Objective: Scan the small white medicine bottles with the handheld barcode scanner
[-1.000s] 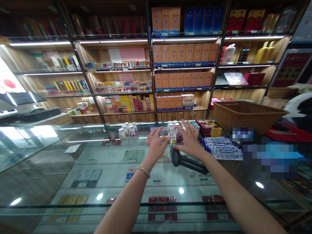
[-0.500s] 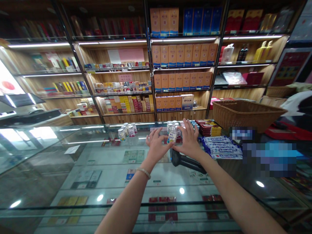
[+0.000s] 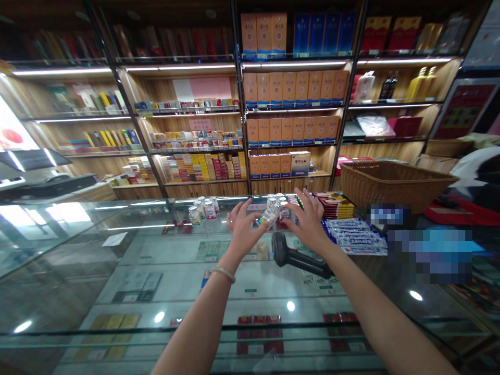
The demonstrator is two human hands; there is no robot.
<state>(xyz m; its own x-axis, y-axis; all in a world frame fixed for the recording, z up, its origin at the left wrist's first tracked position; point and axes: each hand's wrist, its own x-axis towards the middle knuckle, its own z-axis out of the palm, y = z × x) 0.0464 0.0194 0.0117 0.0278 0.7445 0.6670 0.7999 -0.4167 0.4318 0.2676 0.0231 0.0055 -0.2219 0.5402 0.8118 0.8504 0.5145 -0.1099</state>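
Observation:
My left hand point(image 3: 247, 229) pinches a small clear bottle with a white foil-like cap and a yellow-blue label; this bottle point(image 3: 269, 215) is tilted, its cap to the upper right. My right hand point(image 3: 308, 221) has its thumb and fingers apart, close beside a standing small bottle point(image 3: 284, 210) with a pinkish label; I cannot tell whether the thumb touches it. More such bottles stand just behind. Below the right hand, a black handheld scanner point(image 3: 299, 258) lies on the glass counter point(image 3: 175, 281). At left another cluster of small bottles point(image 3: 203, 209) stands on the counter.
Right of my right hand lie blue-white packets point(image 3: 353, 235) and a stack of red-yellow packs point(image 3: 334, 204). A wicker basket point(image 3: 394, 179) stands beyond them. Boxed goods lie under the glass. Shelves with orange boxes point(image 3: 295, 89) and cigarette-like packs point(image 3: 207, 166) line the back wall.
My left hand has moved slightly left with the bottle, which has gone from upright to tilted. My right hand has come off that bottle and shifted right, beside another one.

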